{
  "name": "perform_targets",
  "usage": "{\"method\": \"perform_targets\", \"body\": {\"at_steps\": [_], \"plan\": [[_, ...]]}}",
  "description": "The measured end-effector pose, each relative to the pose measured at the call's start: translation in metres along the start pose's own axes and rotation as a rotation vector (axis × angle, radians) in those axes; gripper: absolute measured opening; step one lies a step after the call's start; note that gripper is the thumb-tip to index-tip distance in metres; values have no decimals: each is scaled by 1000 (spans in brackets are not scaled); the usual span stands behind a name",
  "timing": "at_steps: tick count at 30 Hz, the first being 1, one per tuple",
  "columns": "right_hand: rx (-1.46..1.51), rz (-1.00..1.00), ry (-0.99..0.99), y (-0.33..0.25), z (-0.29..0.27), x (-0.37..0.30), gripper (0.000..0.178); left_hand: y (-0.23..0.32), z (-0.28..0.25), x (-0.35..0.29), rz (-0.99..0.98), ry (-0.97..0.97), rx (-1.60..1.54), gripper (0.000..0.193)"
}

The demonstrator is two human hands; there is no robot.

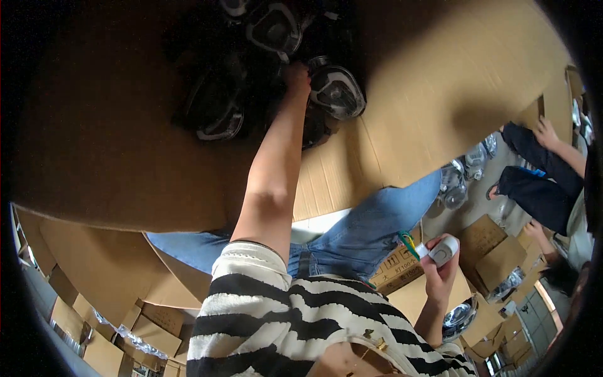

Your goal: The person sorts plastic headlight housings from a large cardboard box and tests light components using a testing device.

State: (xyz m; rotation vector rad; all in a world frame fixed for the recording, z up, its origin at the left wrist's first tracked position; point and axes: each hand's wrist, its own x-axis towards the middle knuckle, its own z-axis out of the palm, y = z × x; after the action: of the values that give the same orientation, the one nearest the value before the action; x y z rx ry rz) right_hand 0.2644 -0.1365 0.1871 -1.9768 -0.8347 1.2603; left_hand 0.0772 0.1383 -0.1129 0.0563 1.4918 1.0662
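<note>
My left arm reaches into the large cardboard box (402,113). There my left hand (298,76) sits among several dark lamp units with clear, rounded fronts. One lamp unit (339,93) is right beside the hand, and another lamp unit (274,28) lies just beyond it. The fingers are mostly hidden in shadow. To the right of my body, my right hand (441,269) is closed around a white plastic device (445,250) with a round button-like part. Green and yellow thin strands (408,242) stick out from its left end.
A co-worker in dark trousers (534,182) sits at the right, hands near cartons. Bagged lamp units (455,185) lie on the floor between us. An open carton (490,248) stands to the right, and more cartons (151,330) are behind at the lower left.
</note>
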Motion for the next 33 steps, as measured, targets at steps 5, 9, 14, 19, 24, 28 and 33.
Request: {"method": "perform_targets", "body": {"at_steps": [5, 9, 14, 19, 24, 28, 33], "plan": [[15, -5, -43, -1, 5, 8, 35, 11, -1, 16, -262, -404, -296, 26], [2, 5, -73, -5, 9, 9, 34, 4, -7, -35, 152, -312, 516, 24], [-48, -32, -36, -3, 13, 5, 30, 1, -38, -139, 604, -408, 922, 22], [-33, -27, -89, -3, 9, -4, 29, 19, -49, -198, 1012, -466, 913, 13], [-68, -82, -166, 2, 7, -11, 30, 27, -60, -243, 1079, -517, 724, 20], [-35, -109, -200, 6, 4, -18, 33, 31, -72, -273, 1170, -616, 837, 28], [21, -118, -253, 1, -6, -26, 32, 13, -66, -304, 1310, -951, 703, 29]]}}
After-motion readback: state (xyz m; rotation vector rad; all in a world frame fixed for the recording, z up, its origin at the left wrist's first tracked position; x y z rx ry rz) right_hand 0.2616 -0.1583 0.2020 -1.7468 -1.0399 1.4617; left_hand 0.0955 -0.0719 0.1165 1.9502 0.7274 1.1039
